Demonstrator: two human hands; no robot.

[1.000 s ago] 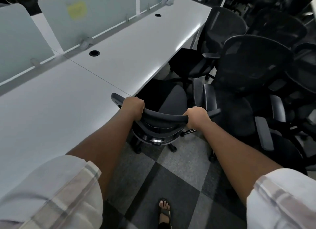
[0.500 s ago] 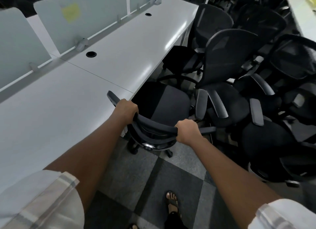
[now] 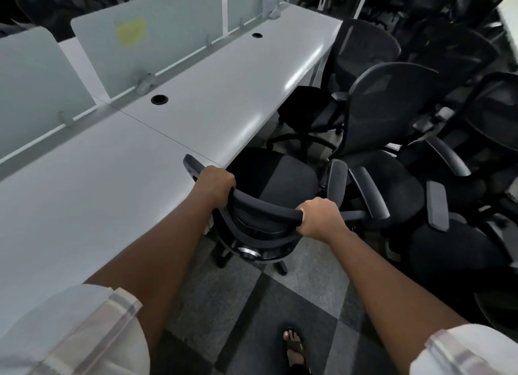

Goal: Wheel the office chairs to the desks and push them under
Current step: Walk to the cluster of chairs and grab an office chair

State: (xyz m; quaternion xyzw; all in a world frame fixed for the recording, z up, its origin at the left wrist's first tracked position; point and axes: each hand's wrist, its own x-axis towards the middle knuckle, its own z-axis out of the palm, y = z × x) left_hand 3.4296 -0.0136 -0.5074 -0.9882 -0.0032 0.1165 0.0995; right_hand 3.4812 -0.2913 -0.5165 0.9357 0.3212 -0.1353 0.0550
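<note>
A black office chair [image 3: 276,182] stands in front of me at the edge of the white desk [image 3: 210,103], its seat partly under the desk top. My left hand [image 3: 214,185] grips the left end of the chair's curved back rail. My right hand [image 3: 318,217] grips the rail's right end. The chair's left armrest [image 3: 190,166] lies right against the desk edge, where two desk tops meet.
Several more black office chairs [image 3: 392,122] crowd the floor to the right, one armrest [image 3: 337,178] close beside mine. Frosted divider panels [image 3: 157,35] line the desk's far side. Checked grey carpet [image 3: 252,304] lies underfoot, with my sandalled foot [image 3: 293,346].
Both hands keep their grip on the back rail. The chair and I have shifted slightly along the desk, and more of the crowded chairs show on the right.
</note>
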